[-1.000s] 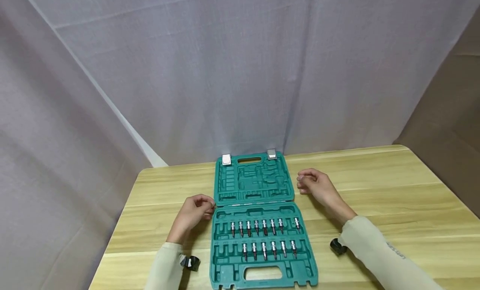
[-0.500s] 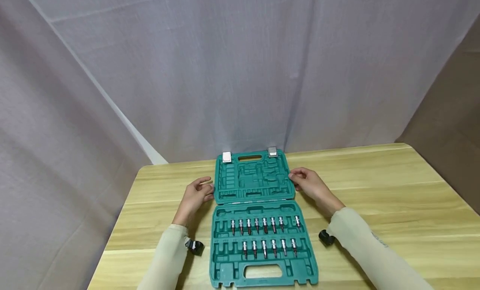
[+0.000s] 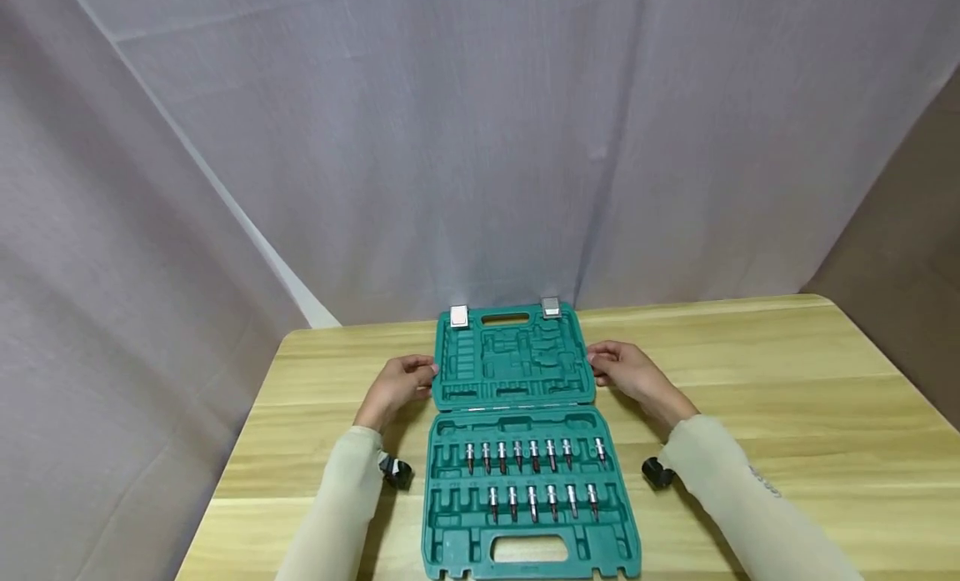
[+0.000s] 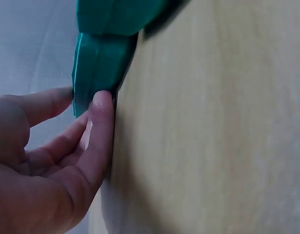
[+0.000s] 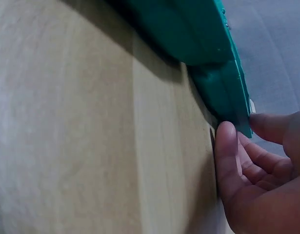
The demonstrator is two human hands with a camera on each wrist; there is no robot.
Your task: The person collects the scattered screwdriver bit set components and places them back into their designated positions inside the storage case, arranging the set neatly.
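Backdrop: grey-lilac cloth curtain [image 3: 480, 147] behind a light wooden table [image 3: 750, 373].
Case: green moulded plastic tool case [image 3: 517, 448], lying open flat at the table's middle, handle cut-out nearest.
Lid: far half [image 3: 513, 360], two silver latches on its back edge.
Bits: two rows of silver socket bits [image 3: 534, 454] standing in the near half.
Left hand [image 3: 397, 381]: thumb and fingertips [image 4: 102, 105] pinching the lid's left edge.
Right hand [image 3: 626, 373]: thumb and fingertips [image 5: 226, 134] pinching the lid's right edge.
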